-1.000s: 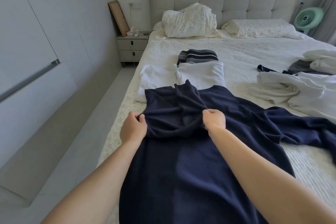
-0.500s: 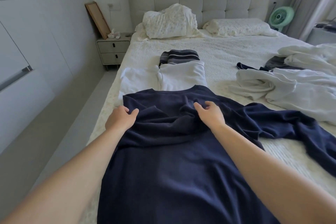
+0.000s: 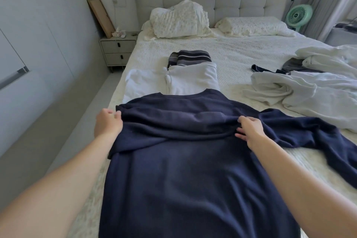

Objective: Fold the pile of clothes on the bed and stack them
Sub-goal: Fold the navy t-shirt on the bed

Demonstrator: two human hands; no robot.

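A navy long-sleeved shirt lies flat on the bed in front of me, its left sleeve folded across the chest and its right sleeve trailing off to the right. My left hand sits at the shirt's left shoulder edge, fingers loosely bent and touching the fold. My right hand rests on the right shoulder with fingers spread over bunched fabric. Beyond the collar lie two folded white garments and a folded striped piece.
A heap of unfolded white clothes with a dark item lies at the right of the bed. Pillows sit by the headboard. A nightstand stands left of the bed, a green fan at the far right.
Both hands have released their grip on the bunched chest fabric and moved apart to the shoulders. The shirt's upper part now lies flatter and wider.
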